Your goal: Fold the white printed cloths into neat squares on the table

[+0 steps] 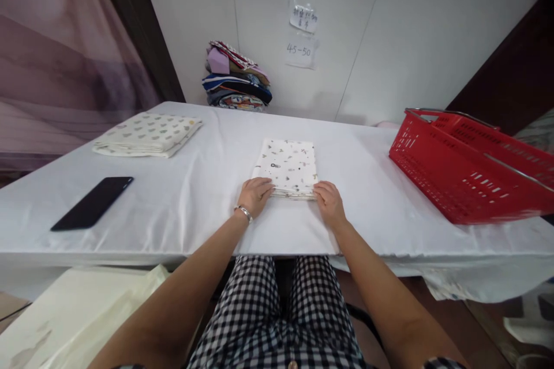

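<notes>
A folded white cloth [288,164] with small scattered prints lies flat in front of me, its layered near edge facing my body. My left hand [256,195] is closed on its near left corner, fingertips on the top layer. At the near right corner, my right hand [329,200] pinches the edge of the same cloth. The thumbs are mostly hidden. A silver bracelet [244,213] circles my left wrist.
The table [363,184] has a white cover. Another folded cloth [149,134] with a leaf-like print lies at the left, behind a black phone [93,203]. A red basket [467,167] stands at the right. Folded fabrics [237,78] are stacked against the wall.
</notes>
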`<state>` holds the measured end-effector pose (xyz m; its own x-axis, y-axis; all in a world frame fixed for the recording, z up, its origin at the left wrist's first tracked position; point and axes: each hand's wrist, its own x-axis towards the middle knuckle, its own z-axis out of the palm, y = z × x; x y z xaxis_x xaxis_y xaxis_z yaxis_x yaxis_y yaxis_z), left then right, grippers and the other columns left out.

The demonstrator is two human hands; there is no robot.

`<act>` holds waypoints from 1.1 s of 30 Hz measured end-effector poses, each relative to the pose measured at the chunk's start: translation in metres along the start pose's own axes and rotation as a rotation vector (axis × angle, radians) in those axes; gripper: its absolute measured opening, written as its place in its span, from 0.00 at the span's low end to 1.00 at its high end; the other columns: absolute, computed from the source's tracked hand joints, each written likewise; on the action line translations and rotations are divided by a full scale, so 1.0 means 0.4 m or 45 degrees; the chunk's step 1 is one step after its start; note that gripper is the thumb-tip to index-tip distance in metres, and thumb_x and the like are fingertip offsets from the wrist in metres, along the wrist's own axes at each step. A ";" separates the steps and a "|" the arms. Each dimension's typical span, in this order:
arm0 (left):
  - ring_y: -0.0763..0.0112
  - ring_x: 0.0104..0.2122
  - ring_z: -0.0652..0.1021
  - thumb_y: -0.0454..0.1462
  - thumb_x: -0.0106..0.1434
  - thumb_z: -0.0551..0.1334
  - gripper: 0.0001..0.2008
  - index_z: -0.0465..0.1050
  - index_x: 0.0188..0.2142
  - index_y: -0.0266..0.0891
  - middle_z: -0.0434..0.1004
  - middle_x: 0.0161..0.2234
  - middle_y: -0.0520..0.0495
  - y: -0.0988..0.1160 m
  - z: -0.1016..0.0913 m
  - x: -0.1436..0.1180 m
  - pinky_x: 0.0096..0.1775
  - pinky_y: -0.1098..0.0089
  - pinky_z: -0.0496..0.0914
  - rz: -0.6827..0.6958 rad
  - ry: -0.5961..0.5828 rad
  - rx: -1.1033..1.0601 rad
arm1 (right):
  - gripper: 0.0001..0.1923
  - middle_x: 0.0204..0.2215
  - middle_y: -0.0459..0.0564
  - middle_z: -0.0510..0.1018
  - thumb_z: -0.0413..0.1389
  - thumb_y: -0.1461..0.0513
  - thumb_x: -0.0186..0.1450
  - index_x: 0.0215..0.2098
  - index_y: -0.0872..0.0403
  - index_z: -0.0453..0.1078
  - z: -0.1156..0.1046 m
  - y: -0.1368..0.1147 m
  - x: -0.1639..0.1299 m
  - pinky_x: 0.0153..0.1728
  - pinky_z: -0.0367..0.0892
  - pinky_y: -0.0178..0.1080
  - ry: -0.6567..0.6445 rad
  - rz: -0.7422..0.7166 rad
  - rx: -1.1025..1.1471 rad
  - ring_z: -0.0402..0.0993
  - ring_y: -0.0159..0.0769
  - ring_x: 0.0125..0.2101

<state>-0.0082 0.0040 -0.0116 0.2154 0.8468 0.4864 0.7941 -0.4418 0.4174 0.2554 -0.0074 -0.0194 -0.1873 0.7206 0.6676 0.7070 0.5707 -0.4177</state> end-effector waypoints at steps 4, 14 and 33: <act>0.65 0.49 0.70 0.39 0.63 0.53 0.12 0.74 0.41 0.46 0.74 0.47 0.48 0.004 -0.003 -0.003 0.53 0.59 0.60 -0.024 -0.008 -0.001 | 0.13 0.42 0.51 0.75 0.47 0.60 0.66 0.42 0.50 0.72 -0.004 -0.003 0.001 0.50 0.61 0.49 -0.056 -0.010 -0.010 0.65 0.41 0.47; 0.66 0.45 0.71 0.36 0.63 0.52 0.11 0.73 0.35 0.42 0.73 0.43 0.45 0.022 -0.006 -0.001 0.50 0.61 0.63 0.081 0.019 0.031 | 0.14 0.39 0.52 0.74 0.43 0.63 0.67 0.38 0.52 0.71 0.004 -0.001 0.008 0.47 0.62 0.46 -0.025 -0.030 -0.065 0.65 0.40 0.45; 0.64 0.47 0.70 0.37 0.64 0.52 0.12 0.74 0.37 0.42 0.71 0.45 0.44 0.011 0.011 0.003 0.49 0.61 0.63 0.145 -0.022 0.103 | 0.12 0.40 0.51 0.74 0.46 0.63 0.65 0.41 0.51 0.71 -0.001 -0.009 0.003 0.48 0.61 0.47 -0.110 -0.122 -0.093 0.65 0.41 0.47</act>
<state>-0.0020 0.0044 -0.0126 0.3155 0.7979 0.5136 0.8072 -0.5102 0.2968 0.2528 -0.0088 -0.0169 -0.3123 0.6971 0.6454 0.7300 0.6109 -0.3065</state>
